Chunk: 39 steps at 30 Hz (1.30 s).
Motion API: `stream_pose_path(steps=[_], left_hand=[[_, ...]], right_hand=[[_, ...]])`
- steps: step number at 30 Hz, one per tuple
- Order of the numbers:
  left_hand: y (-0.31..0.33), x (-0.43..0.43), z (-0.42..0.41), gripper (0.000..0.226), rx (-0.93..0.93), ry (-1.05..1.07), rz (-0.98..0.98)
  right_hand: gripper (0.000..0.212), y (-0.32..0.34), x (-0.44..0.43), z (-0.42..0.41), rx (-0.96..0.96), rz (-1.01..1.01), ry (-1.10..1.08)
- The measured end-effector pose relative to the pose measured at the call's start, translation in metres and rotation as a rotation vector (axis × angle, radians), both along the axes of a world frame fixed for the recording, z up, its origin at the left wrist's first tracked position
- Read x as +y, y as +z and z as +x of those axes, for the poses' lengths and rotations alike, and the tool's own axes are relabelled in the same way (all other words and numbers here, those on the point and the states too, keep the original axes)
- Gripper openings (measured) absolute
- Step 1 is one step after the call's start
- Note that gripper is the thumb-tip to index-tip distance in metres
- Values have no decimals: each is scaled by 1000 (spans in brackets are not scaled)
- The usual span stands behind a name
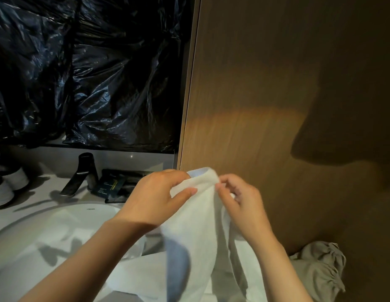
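While it is held up by its top edge, the white towel hangs with its long axis close to vertical. The gathered upper end points up towards the wooden panel, and the rest falls in loose folds down and out of the bottom of the view. It is kept in the air in front of the panel, just right of the basin and above the bench's near edge.

The top hem is pinched by the left hand, with the thumb laid on the near face and the fingers curled over the far side. Just beside it the same hem is nipped by the right hand between thumb and bent fingertips. The two hands are set close together, nearly touching.

A pale sheet of fabric is seen lying across the basin's near side, though whether it belongs to the towel cannot be told. No water can be made out in the bowl.

Behind the basin a dark tap is mounted, and next to it a dark tray is loaded with dark sachets. Two white cups are set at the far left of the bench — their contents cannot be seen.

Black plastic sheet is spread above the bench. A crumpled grey cloth is seen low on the right.
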<state>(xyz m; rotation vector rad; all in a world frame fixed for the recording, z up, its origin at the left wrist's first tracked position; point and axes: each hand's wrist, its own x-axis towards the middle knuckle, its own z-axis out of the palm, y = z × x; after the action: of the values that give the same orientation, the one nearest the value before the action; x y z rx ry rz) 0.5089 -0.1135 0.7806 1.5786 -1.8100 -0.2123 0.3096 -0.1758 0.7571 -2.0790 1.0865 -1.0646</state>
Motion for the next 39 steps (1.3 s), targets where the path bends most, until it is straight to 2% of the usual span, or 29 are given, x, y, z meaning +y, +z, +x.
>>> stream_pose_path(steps=[3, 7, 10, 14, 18, 21, 24, 26, 29, 32, 35, 39], left_hand=[[-2, 2, 7, 16, 44, 24, 50], [-8, -1, 5, 19, 328, 61, 48], [-12, -4, -2, 21, 454, 119, 26], [-18, -5, -5, 15, 544, 130, 54], [-20, -8, -8, 14, 604, 169, 30], [-19, -9, -9, 13, 644, 137, 28], [-19, -8, -12, 15, 688, 112, 36], [-22, -7, -12, 17, 696, 114, 64], [-26, -3, -12, 19, 707, 77, 115], [-26, 1, -14, 22, 778, 42, 131], [-24, 3, -14, 23, 862, 11, 134], [-21, 6, -14, 25, 909, -53, 161]], right_hand=[[13, 7, -10, -14, -71, -46, -161], [12, 7, -11, -11, -58, 2, -166], [9, 0, -7, -7, -111, 139, -177], [14, 2, 4, -10, -296, 367, -125], [18, 20, 12, -13, -481, 444, -124], [23, 34, 21, -12, -547, 502, 94], [25, 34, 23, -4, -471, 602, 272], [24, 27, 23, 3, -346, 563, 239], [16, 20, 23, 12, -238, 415, 124], [14, 20, 21, 15, -63, 181, 48], [10, 25, 19, 16, -71, 66, 42], [12, 27, 22, 19, -125, 159, 181]])
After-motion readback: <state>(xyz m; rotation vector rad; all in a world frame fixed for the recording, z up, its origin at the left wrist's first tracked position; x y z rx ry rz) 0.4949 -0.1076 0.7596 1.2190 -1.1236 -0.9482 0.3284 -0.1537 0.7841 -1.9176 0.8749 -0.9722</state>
